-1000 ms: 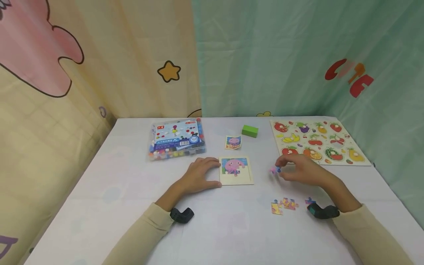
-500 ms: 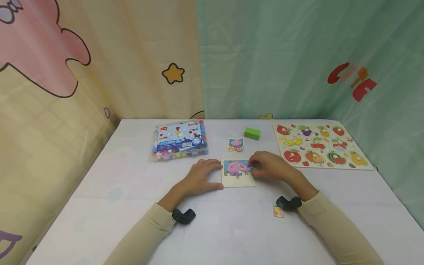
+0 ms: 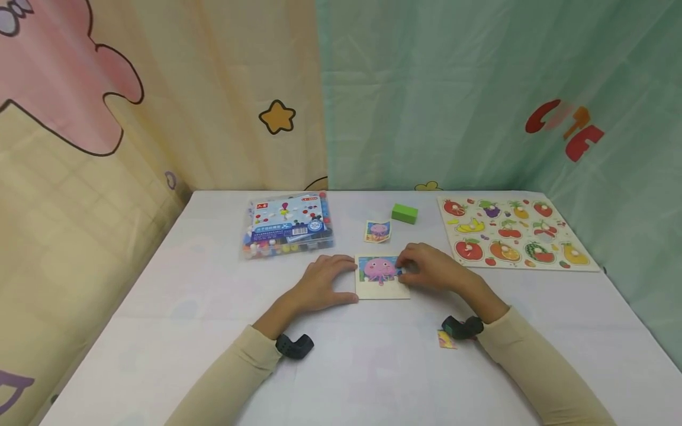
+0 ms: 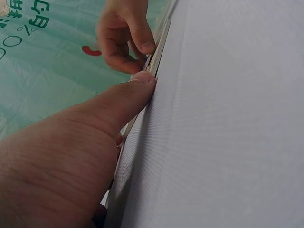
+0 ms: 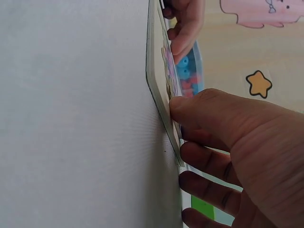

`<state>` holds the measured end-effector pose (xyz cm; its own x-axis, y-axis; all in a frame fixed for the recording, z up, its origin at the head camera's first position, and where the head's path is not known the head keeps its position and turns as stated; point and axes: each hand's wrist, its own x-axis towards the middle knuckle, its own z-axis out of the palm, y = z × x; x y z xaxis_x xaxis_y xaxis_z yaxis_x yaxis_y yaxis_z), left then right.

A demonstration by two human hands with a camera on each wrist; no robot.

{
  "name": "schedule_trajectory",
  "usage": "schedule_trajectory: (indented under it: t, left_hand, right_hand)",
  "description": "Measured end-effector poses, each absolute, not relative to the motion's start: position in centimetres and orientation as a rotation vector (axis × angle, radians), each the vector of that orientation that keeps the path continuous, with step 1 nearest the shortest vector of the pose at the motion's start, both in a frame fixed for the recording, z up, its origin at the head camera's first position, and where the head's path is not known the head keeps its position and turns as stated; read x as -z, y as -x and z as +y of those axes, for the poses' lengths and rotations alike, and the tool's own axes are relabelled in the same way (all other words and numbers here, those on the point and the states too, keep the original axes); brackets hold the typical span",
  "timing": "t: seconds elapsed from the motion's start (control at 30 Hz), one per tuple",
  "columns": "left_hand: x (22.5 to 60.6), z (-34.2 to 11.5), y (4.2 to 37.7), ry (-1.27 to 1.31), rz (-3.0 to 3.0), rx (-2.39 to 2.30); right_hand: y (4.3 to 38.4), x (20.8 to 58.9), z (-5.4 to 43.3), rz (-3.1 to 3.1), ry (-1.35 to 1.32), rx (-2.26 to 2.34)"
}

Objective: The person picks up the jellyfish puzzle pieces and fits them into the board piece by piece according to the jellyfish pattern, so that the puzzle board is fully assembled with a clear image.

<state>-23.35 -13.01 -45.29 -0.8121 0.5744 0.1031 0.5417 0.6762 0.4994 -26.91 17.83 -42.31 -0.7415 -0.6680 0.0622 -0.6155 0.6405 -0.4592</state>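
Observation:
A pale square puzzle board [image 3: 383, 291] lies mid-table, its upper part filled with a pink octopus picture [image 3: 379, 269] and its lower part bare. My left hand [image 3: 322, 284] rests at the board's left side, thumb at the near corner and fingers at the far one. The left wrist view shows that thumb [image 4: 137, 90] against the board's edge. My right hand [image 3: 431, 267] pinches a blue jigsaw piece [image 3: 399, 271] at the picture's right side, mostly hidden by the fingers. In the right wrist view, the right thumb [image 5: 183, 108] presses close over the board [image 5: 156, 66].
Behind the board lie an octopus picture card [image 3: 378, 231] and a green block [image 3: 405, 213]. A clear box of colourful parts [image 3: 288, 225] stands back left, a fruit knob puzzle [image 3: 517, 234] back right. Below the right wrist, a yellow jigsaw piece [image 3: 446, 339] shows.
My right hand has moved left from beside the loose pieces to the board, bringing the blue and pink piece onto the picture's right side. The left hand has kept its place.

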Motion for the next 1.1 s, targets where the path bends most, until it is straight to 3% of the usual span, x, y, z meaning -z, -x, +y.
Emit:
schedule_trajectory:
  t: [1.1]
  left_hand:
    - [45.16,-13.07,23.42,-0.938,2.814,-0.813]
  right_hand:
    - [26.66,42.36,17.70,2.737,1.051,0.748]
